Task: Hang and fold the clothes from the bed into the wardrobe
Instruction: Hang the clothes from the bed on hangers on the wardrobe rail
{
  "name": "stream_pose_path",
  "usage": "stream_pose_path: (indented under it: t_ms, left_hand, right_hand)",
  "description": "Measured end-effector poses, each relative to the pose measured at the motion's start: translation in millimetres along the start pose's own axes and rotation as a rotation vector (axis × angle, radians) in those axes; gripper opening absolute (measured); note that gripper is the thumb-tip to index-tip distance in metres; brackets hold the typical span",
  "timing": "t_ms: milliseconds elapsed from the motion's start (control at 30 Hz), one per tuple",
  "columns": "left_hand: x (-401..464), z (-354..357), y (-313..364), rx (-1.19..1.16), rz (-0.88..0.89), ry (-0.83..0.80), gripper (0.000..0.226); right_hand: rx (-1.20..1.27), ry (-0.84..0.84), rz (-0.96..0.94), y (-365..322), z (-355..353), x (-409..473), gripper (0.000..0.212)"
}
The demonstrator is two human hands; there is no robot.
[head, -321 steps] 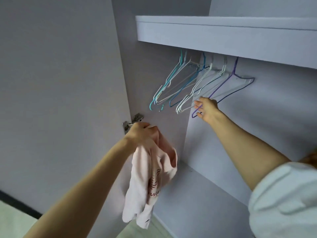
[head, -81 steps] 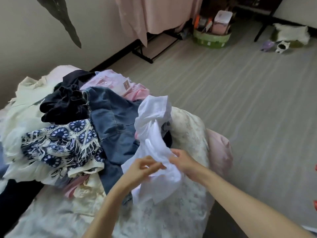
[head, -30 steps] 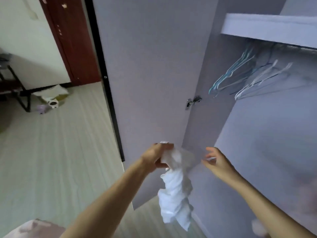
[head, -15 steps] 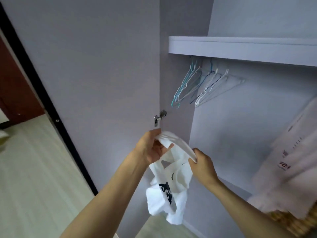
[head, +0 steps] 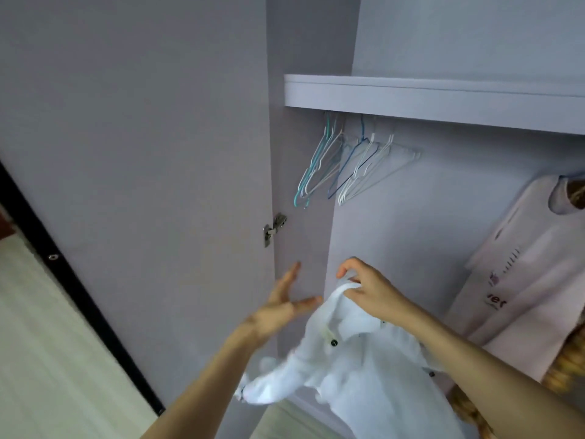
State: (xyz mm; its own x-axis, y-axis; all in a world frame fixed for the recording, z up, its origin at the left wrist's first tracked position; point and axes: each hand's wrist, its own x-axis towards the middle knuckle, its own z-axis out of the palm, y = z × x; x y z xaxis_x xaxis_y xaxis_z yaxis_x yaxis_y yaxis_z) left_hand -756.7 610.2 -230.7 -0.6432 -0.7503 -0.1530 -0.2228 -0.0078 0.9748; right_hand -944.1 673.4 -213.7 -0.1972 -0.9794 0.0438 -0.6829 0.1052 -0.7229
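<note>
A white buttoned shirt point(head: 357, 365) hangs from my right hand point(head: 370, 289), which pinches its collar in front of the open wardrobe. My left hand point(head: 278, 307) is just left of the shirt, fingers spread and straight, holding nothing. Several empty wire hangers point(head: 345, 167), teal, blue and white, hang on the rail under the wardrobe shelf point(head: 443, 96), above and behind both hands. A pale pink T-shirt point(head: 531, 264) with printed letters hangs on a hanger at the right side of the rail.
The wardrobe door point(head: 142, 153) stands open at the left, its metal hinge point(head: 273, 229) at mid height. Pale floor point(head: 38, 343) lies below it. A woven basket point(head: 566, 365) shows at the lower right edge, under the hanging T-shirt.
My left hand has let go of the white shirt and opened. My right hand now holds the shirt alone by its collar. The view has moved closer to the wardrobe.
</note>
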Motion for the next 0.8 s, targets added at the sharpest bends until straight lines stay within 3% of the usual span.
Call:
stream_pose_path:
  t_ms: [67,100,233,333,567,733,800]
  left_hand:
    - [9.1,12.1,-4.6,0.085,0.031,-0.268,0.056]
    - [16.4,19.0,-7.3,0.079,0.03,-0.287,0.042]
    - [52.7,27.0,-11.8,0.302,0.044,0.107,0.017]
    - [79.8,10.3,-4.3,0.391,0.005,0.244,0.036]
    - [123.8,-1.9,26.3,0.489,0.16,0.272,0.05]
    - [138.4,-4.4,29.2,0.524,0.19,0.375,0.045]
    - [140.8,-7.6,32.9,0.555,0.181,0.436,0.041]
  right_hand:
    - [0.099,0.015,-0.023,-13.3,-3.0,4.7,0.028]
    - [0.168,0.053,-0.027,-16.9,-8.4,8.9,0.021]
    - [0.339,0.138,-0.017,-11.9,-36.9,28.6,0.01]
    - [0.35,0.125,0.058,15.9,-54.6,46.3,0.008]
    - [0.444,0.062,0.215,75.9,-67.2,110.0,0.02]
    - [0.589,0.232,0.212,75.8,-70.5,186.1,0.008]
    - [0.571,0.309,0.237,65.3,-73.5,217.2,0.021]
